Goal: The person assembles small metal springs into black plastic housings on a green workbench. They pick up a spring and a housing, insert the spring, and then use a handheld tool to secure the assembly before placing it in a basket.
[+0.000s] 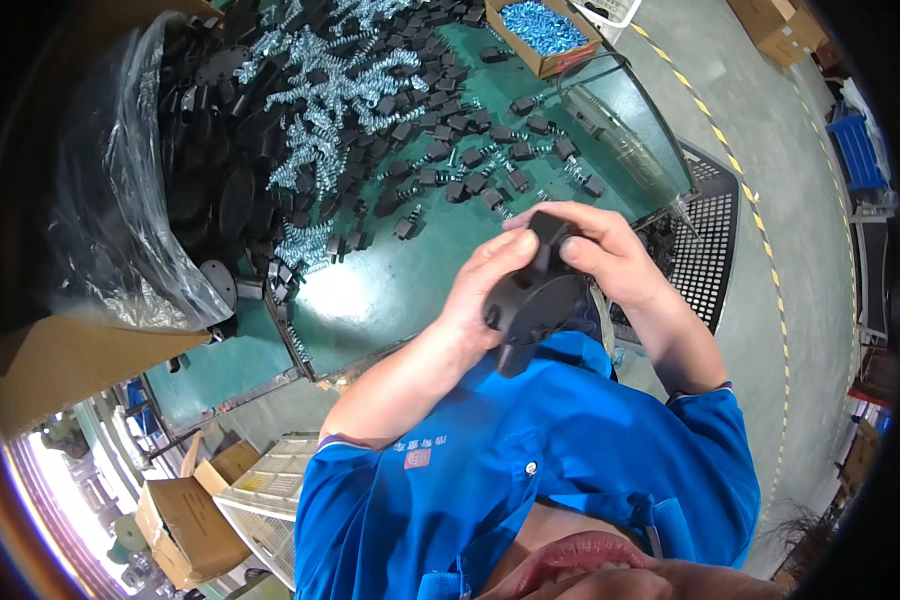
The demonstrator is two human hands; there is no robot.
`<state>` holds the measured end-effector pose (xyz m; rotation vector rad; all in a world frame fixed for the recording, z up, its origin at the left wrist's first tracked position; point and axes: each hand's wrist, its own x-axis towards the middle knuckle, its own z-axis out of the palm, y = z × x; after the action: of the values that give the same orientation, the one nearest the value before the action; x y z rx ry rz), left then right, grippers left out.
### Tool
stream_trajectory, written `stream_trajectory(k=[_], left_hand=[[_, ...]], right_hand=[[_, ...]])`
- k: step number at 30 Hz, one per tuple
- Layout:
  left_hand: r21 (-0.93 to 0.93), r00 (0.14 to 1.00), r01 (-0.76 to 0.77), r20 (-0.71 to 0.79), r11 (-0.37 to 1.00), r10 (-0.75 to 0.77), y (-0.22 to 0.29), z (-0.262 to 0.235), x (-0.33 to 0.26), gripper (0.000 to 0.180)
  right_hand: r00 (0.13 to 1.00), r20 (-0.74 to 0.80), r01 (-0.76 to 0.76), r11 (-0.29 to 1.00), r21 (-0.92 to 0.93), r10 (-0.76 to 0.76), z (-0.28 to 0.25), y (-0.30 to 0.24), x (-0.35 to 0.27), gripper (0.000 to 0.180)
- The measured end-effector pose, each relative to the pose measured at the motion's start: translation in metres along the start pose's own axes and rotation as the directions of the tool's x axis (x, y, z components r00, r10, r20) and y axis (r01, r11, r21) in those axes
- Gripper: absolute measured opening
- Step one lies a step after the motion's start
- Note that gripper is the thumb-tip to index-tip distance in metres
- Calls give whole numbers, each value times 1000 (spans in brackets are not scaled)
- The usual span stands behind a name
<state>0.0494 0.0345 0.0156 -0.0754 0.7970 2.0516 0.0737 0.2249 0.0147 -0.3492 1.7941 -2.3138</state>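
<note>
Component [542, 308], black, with a round disc body and a block-like end: we find it gripped by two hands in front of a blue shirt [570, 430], close to the near edge of the green surface [365, 290]. We note the left hand [482, 282] wrapped about its left side, thumb along the block-like end, most fingers hidden behind. Opposite, the right hand [615, 250] grips the same end, thumb on its right side, fingers curled over the far side.

Beyond, we record silvery coil springs [315, 110] heaped on the surface, with small black blocks [455, 125] strewn to their right. Several blocks lie with springs at one end; we cannot tell whether these are fitted or only touching. At the far right corner we see a cardboard tray [565, 68] filled with small blue metallic pieces [545, 27]. Nearer, a long power tool [625, 140] lies along the right end, its thin tip past the edge.

To the left we log a clear plastic bag [120, 190] around dark parts [235, 200], in a brown carton [90, 365]. Right of the right forearm, on the lower side, we see a black perforated crate [705, 270]; past it, striped tape [740, 165] crosses the grey floor [770, 120].
</note>
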Motion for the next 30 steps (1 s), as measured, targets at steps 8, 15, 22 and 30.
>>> stream_trajectory(k=[8,15,22,30], left_hand=[[552,974,-56,214,832,-77,-31,-15,3,57],[890,946,-298,323,344,-17,11,-1,-3,31],[879,891,-452,455,151,19,0,7,-6,30],[914,886,-397,406,-85,224,4,4,2,26]], right_hand=[[883,-76,-415,695,-588,463,-104,-89,-96,53],[979,-170,-191,-215,-958,-111,-109,-91,-33,24],[976,-56,-137,-392,-910,-211,-157,-41,190,16],[961,-72,-161,-330,-930,-265,-163,-30,204,14]])
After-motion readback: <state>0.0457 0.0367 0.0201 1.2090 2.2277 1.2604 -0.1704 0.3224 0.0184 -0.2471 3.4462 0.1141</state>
